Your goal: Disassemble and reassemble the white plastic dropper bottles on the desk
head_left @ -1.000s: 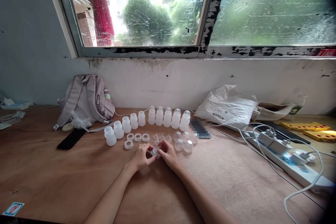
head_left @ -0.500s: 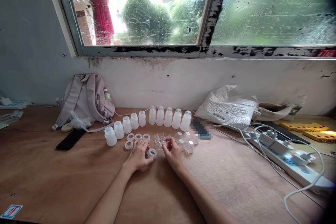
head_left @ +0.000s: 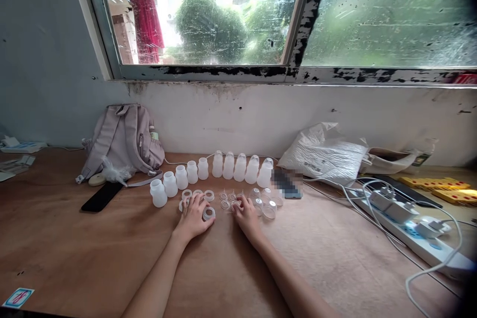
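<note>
My left hand (head_left: 193, 216) curves round a white bottle collar ring (head_left: 209, 214), which lies between thumb and forefinger, just above or on the table. Other collar rings (head_left: 209, 196) sit behind its fingers, some partly hidden. My right hand (head_left: 246, 216) has its fingers bent together at a clear bottle nipple (head_left: 235, 204), partly covered by the fingertips. Several more nipples (head_left: 225, 204) stand in rows beside it. To its right are clear dome caps (head_left: 270, 210). Behind stand open white baby bottles (head_left: 158, 194) and, farther right, bottles with clear tops (head_left: 265, 173).
A black phone (head_left: 102, 197) lies before a pinkish backpack (head_left: 121, 141) on the left. At the back right are a silvery plastic parcel (head_left: 324, 154), a pouch (head_left: 387, 158) and yellow pieces (head_left: 434, 182). A power strip (head_left: 443, 251) with plugs and loose cables runs down the right.
My hands have moved apart. The collar ring, first held between both hands, has shifted left with my left hand. My right hand has gone to the nipples.
</note>
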{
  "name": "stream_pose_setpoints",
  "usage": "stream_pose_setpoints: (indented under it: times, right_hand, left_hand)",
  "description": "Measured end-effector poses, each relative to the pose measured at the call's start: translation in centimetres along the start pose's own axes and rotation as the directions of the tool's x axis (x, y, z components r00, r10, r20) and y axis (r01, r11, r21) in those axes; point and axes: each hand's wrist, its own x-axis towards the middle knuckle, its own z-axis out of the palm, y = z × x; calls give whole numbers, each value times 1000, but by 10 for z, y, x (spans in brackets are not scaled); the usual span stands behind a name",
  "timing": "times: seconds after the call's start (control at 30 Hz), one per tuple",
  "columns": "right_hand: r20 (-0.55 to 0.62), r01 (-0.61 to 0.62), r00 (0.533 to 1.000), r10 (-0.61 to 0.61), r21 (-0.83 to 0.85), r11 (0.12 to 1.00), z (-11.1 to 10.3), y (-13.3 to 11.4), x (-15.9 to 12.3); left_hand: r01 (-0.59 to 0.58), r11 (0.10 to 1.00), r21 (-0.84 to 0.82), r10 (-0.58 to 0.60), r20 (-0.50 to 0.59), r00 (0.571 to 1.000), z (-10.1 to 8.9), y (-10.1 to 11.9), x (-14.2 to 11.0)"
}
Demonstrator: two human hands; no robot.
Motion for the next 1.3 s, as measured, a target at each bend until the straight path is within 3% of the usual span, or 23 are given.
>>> stream_pose_setpoints:
  times: [0.23,0.6,1.3]
  right_hand:
    - [17,3,1000,-3,-2,1000,2,2,1]
    - [65,-5,998,7,-36,999,3,7,2]
    - [7,-4,1000,3,56,998,1,4,1]
  left_hand:
    - [118,988,99,-110,-80,991,-1,-18,-1]
    - [178,973,145,-158,-143,977,3,-28,1]
    - [163,979,123,-142,-161,977,3,-29,4]
